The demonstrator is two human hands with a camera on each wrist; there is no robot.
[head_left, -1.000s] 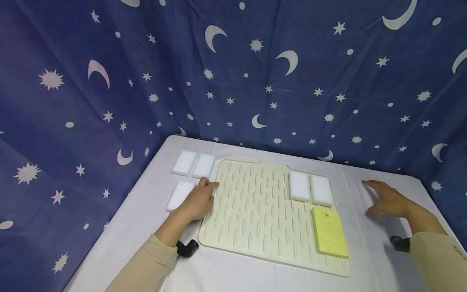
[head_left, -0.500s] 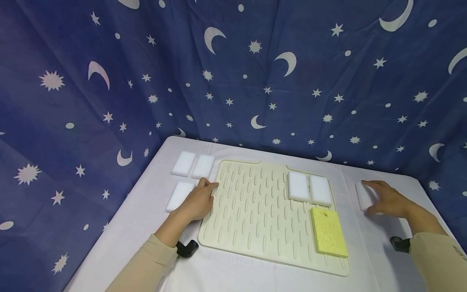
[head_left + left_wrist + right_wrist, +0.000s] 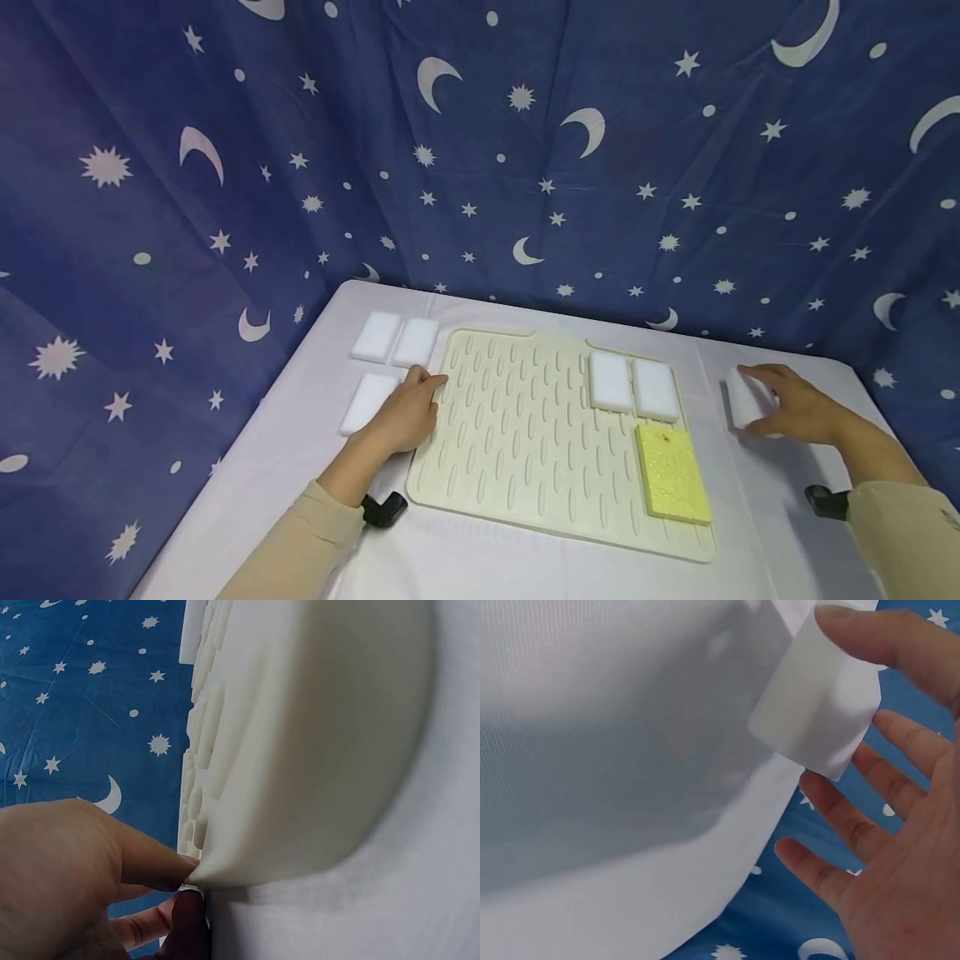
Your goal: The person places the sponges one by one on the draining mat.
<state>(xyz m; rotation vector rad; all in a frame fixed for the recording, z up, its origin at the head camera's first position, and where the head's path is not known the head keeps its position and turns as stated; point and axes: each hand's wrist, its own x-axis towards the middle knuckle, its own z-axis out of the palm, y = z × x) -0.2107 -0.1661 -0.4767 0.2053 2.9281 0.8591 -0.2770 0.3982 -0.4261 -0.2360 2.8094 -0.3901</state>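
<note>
My right hand (image 3: 802, 408) grips a white sponge block (image 3: 750, 398) between thumb and fingers, right of the mat. In the right wrist view the thumb lies on one side of the block (image 3: 810, 697) and fingertips on the other. A shadow shows beside it on the cloth. My left hand (image 3: 405, 412) pinches the left edge of a cream ribbed mat (image 3: 517, 433), fingertips right at the rim in the left wrist view. Two white sponge blocks (image 3: 610, 382) lie side by side at the mat's upper right. Below them is a yellow sponge (image 3: 673, 475).
Several more white sponge blocks (image 3: 375, 336) lie on the table left of the mat, one partly behind my left hand. A white cloth (image 3: 480, 558) covers the table. A blue curtain (image 3: 480, 167) with moons and stars hangs along the back and left side.
My right hand has lifted the white sponge block slightly and drawn it a little leftward; a shadow now shows beside it. The left hand keeps its place at the mat's edge.
</note>
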